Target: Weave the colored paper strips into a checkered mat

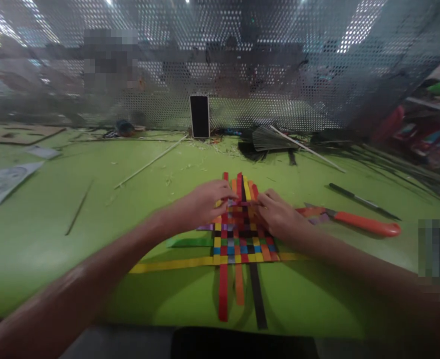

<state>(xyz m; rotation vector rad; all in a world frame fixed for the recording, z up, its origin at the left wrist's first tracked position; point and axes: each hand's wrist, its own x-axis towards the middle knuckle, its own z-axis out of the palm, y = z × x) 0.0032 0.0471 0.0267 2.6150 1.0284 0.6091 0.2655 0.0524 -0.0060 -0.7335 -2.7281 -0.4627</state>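
A woven mat of colourful paper strips (pixel 231 249) lies on the table before me, its squares red, yellow, blue, black, orange and green. Across its upper part runs a purple strip (pixel 243 203). My left hand (pixel 207 202) is closed with thumb and forefinger at the left end of that strip. At the strip's right end, my right hand (pixel 278 212) pinches with bent fingers and covers part of the weave. Loose ends stick out below: a red strip (pixel 223 294), an orange one and a black strip (pixel 258 299). Yellow (pixel 171 265) and green ends reach leftward.
An orange-handled knife (pixel 365 223) and a dark pen-like tool (pixel 364 200) lie right of the mat. A phone (pixel 200 116) stands at the back against a perforated screen. Thin sticks, dark fibres (pixel 268 139) and paper sheets (pixel 8 182) lie about the green table.
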